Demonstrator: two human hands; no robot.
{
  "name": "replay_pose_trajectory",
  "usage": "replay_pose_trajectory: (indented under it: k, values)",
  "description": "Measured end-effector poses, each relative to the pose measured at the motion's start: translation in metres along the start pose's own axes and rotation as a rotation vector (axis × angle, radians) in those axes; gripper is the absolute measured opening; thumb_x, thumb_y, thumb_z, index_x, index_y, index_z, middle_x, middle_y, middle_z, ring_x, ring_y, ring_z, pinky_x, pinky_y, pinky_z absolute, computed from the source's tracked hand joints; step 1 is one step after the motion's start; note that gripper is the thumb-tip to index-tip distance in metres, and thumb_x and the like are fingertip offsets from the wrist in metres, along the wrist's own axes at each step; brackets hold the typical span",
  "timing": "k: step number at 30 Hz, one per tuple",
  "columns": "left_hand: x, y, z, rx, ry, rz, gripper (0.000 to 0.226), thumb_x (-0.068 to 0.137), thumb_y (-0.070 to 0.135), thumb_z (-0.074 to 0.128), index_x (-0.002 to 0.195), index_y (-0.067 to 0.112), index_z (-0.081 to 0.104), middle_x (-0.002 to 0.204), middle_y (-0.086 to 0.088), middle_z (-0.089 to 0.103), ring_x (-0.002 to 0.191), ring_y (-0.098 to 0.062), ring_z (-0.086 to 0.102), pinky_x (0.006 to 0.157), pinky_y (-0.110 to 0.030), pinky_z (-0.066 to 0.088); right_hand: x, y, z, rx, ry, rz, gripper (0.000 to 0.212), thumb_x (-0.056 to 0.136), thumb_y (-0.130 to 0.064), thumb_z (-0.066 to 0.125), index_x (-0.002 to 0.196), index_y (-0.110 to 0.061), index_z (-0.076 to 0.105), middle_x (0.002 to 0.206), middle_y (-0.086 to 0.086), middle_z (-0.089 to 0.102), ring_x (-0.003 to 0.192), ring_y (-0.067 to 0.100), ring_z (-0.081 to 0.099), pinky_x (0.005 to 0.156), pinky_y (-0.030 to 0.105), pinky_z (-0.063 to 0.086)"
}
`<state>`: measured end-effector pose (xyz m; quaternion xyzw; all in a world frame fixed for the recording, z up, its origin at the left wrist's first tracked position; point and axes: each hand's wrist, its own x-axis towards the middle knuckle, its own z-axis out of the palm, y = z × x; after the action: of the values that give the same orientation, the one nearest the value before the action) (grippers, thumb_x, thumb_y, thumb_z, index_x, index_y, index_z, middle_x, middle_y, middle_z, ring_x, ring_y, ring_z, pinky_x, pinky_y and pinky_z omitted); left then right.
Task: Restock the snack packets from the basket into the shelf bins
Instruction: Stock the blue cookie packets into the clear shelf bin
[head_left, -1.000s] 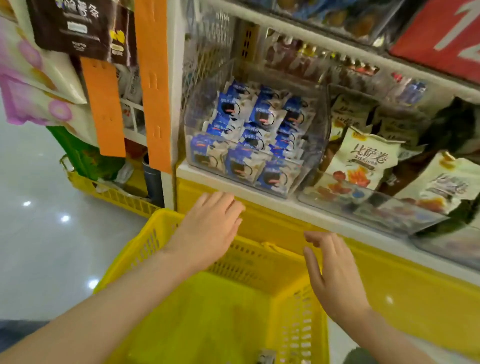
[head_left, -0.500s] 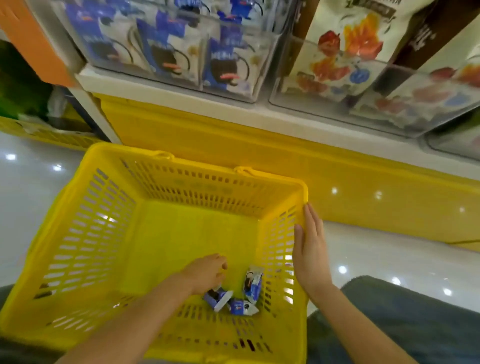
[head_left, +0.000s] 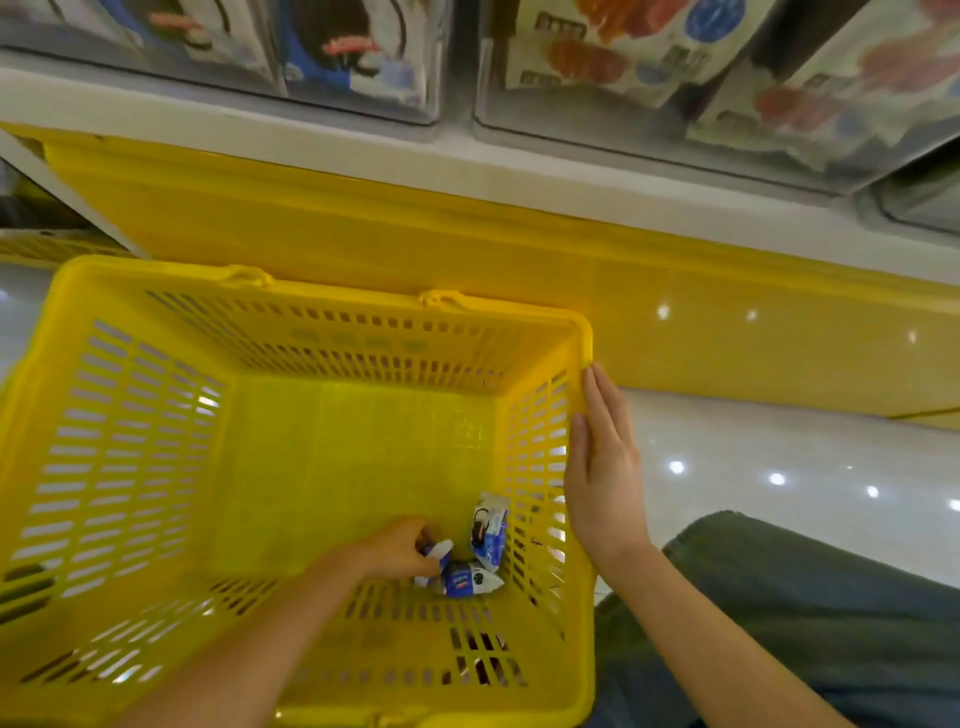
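Observation:
A yellow plastic basket (head_left: 130, 467) stands on the floor below the shelf. Three small blue-and-white snack packets lie at its near right corner. My left hand (head_left: 397, 551) is down inside the basket with its fingers closed on one packet (head_left: 439, 558). A second packet (head_left: 470, 581) lies just right of it, and a third (head_left: 489, 527) leans upright against the right wall. My right hand (head_left: 602, 467) rests flat with straight fingers on the basket's right rim. Above, a clear shelf bin (head_left: 332, 98) holds the same blue packets.
A second clear bin (head_left: 675, 150) to the right holds beige snack bags. The white shelf edge (head_left: 260, 135) and a yellow base panel (head_left: 727, 338) run behind the basket. Glossy white floor (head_left: 753, 457) lies to the right; my knee in grey trousers (head_left: 805, 613) is beside the basket.
Both hands dropped from the shelf bin to the basket as the view tilted down. My left hand has closed tighter on a packet; my right hand stays on the rim.

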<state>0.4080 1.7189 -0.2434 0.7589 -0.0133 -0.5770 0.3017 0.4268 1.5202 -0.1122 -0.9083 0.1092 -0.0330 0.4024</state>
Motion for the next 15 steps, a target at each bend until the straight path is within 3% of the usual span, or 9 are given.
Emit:
replay_pose_trajectory:
  k: [2, 4, 6, 8, 10, 13, 15]
  values:
    - [-0.015, 0.013, -0.012, -0.238, 0.027, 0.032, 0.035, 0.091, 0.022, 0.058, 0.121, 0.014, 0.042, 0.116, -0.006, 0.05, 0.092, -0.016, 0.054, 0.063, -0.02, 0.048, -0.001, -0.001, 0.0, -0.08, 0.024, -0.015, 0.047, 0.099, -0.023, 0.035, 0.144, -0.011, 0.031, 0.147, 0.006, 0.035, 0.134, 0.018, 0.035, 0.108, 0.026, 0.029]
    - [-0.034, 0.032, -0.027, -0.468, 0.112, 0.105, 0.032, 0.094, 0.02, 0.052, 0.124, 0.014, 0.042, 0.115, -0.006, 0.053, 0.093, -0.015, 0.057, 0.063, -0.021, 0.05, -0.002, -0.005, -0.003, -0.107, 0.065, -0.048, 0.042, 0.098, -0.013, 0.043, 0.138, -0.002, 0.038, 0.137, 0.014, 0.045, 0.127, 0.023, 0.041, 0.104, 0.024, 0.029]
    - [-0.056, 0.056, -0.04, -0.662, 0.205, 0.212, 0.022, 0.095, 0.016, 0.047, 0.117, 0.015, 0.049, 0.113, -0.01, 0.06, 0.09, -0.016, 0.061, 0.066, -0.024, 0.053, -0.004, -0.01, -0.008, -0.082, 0.046, -0.127, 0.036, 0.096, -0.009, 0.046, 0.131, -0.002, 0.044, 0.126, 0.015, 0.053, 0.117, 0.018, 0.046, 0.098, 0.019, 0.031]
    - [-0.079, 0.082, -0.049, -0.789, 0.273, 0.336, 0.017, 0.096, 0.012, 0.044, 0.107, 0.018, 0.056, 0.106, -0.01, 0.065, 0.086, -0.016, 0.064, 0.068, -0.025, 0.054, -0.008, -0.017, -0.014, -0.028, -0.083, -0.186, 0.037, 0.097, -0.02, 0.043, 0.132, -0.009, 0.043, 0.126, 0.008, 0.053, 0.115, 0.005, 0.043, 0.095, 0.009, 0.03]
    - [-0.099, 0.106, -0.052, -0.818, 0.365, 0.441, 0.019, 0.095, 0.011, 0.045, 0.101, 0.021, 0.06, 0.101, -0.004, 0.067, 0.083, -0.012, 0.066, 0.07, -0.025, 0.055, -0.013, -0.026, -0.019, 0.057, -0.245, -0.158, 0.052, 0.096, -0.041, 0.036, 0.143, -0.021, 0.027, 0.138, -0.006, 0.041, 0.124, -0.003, 0.034, 0.099, 0.004, 0.024]
    - [-0.124, 0.131, -0.048, -0.902, 0.425, 0.538, 0.017, 0.095, 0.016, 0.047, 0.103, 0.017, 0.062, 0.098, -0.006, 0.07, 0.082, -0.011, 0.068, 0.07, -0.023, 0.056, -0.022, -0.038, -0.024, 0.092, -0.358, -0.189, 0.068, 0.087, -0.062, 0.032, 0.143, -0.037, 0.002, 0.144, -0.02, 0.022, 0.136, -0.003, 0.023, 0.108, 0.014, 0.024]
    - [-0.136, 0.142, -0.041, -0.93, 0.424, 0.572, 0.015, 0.095, 0.024, 0.048, 0.098, 0.02, 0.062, 0.093, -0.003, 0.07, 0.081, -0.011, 0.068, 0.067, -0.02, 0.055, -0.027, -0.044, -0.027, 0.09, -0.356, -0.285, 0.063, 0.089, -0.058, 0.038, 0.14, -0.041, 0.004, 0.141, -0.019, 0.024, 0.133, -0.002, 0.028, 0.107, 0.014, 0.028]
